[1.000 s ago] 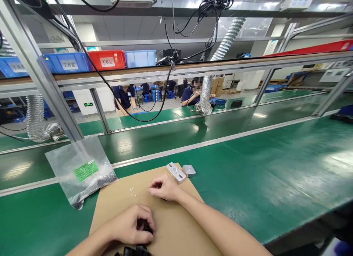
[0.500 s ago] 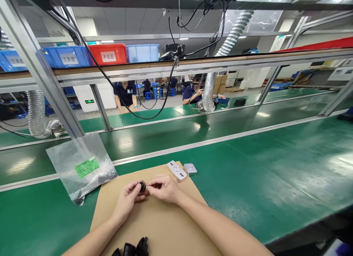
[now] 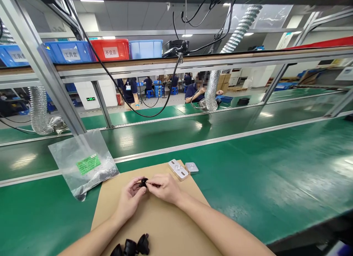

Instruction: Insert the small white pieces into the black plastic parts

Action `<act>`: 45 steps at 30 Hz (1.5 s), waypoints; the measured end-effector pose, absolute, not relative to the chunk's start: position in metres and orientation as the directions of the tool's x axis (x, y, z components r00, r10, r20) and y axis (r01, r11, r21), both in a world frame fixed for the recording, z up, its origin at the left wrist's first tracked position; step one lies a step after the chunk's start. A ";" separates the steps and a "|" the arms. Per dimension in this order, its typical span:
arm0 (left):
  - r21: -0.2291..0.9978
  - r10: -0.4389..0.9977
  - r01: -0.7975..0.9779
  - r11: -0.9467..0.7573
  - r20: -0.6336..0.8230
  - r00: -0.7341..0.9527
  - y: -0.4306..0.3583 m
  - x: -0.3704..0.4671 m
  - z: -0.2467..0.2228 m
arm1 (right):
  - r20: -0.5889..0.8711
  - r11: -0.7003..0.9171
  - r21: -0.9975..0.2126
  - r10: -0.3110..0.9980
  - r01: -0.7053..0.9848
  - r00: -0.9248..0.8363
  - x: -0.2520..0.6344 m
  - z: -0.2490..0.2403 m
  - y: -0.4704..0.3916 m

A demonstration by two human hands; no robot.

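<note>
1. The green surface [image 3: 248,182] carries a brown cardboard sheet [image 3: 165,221], probably laid as a clean, contrasting mat for small parts.
2. On the shelf [image 3: 237,56] above, a blue bin [image 3: 71,45] is labelled "工具盒" (tool box) and a red bin [image 3: 111,43] "不良品" (defective goods), likely facing forward for quick sorting.
3. A clear plastic bag [image 3: 66,153] lies by the sheet's far-left corner; its green label [image 3: 88,164] is too small to read.
4. The left hand [image 3: 131,195] pinches a black part, seemingly steadying it; the right hand [image 3: 165,188] presses its fingertips together against it, any smaller piece between them indiscernible.
5. A slotted metal block [image 3: 178,170] and a squarer block [image 3: 192,168] sit just beyond, presumably within reach.
6. Black cup-shaped pieces [image 3: 130,246] are grouped nearest the body.
7. The black part [image 3: 143,182] is between both hands, above the sheet.
</note>
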State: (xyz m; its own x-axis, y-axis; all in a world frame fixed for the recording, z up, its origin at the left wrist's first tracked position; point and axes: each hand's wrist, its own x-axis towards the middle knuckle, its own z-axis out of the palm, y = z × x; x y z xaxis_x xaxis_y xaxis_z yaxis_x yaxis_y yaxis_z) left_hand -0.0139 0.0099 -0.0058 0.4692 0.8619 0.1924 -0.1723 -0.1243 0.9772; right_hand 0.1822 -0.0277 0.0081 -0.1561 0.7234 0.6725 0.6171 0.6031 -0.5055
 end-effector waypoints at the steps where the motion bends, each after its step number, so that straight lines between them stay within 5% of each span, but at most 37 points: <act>1: 0.976 0.862 -0.167 -0.142 0.205 0.464 0.010 -0.014 -0.006 | 0.674 0.601 -0.478 0.718 0.640 -0.172 0.182 0.009 -0.028; 12: 0.965 0.857 -0.167 -0.200 0.255 0.447 0.010 -0.014 -0.006 | 0.691 0.586 -0.382 0.695 0.714 -0.200 0.176 0.015 -0.033; 22: 0.966 0.855 -0.145 -0.214 0.258 0.450 0.012 -0.015 -0.007 | 0.619 0.528 -0.472 0.769 0.706 -0.162 0.175 0.017 -0.036; 34: 0.942 0.817 -0.075 -0.328 0.323 0.477 0.013 -0.018 -0.002 | 0.661 0.517 -0.308 0.720 0.798 -0.211 0.172 0.017 -0.039; 45: 0.944 0.853 -0.030 -0.329 0.311 0.420 0.014 -0.021 -0.009 | 0.545 0.456 -0.556 0.831 0.695 -0.110 0.176 0.029 -0.041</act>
State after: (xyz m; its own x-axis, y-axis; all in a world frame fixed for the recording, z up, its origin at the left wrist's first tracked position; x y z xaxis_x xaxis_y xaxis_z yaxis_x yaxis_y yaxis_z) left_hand -0.0206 0.0139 -0.0091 0.4201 0.8525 0.3110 -0.0301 -0.3294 0.9437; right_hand 0.1760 -0.0407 0.0291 -0.1099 0.8313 0.5448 0.6947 0.4563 -0.5561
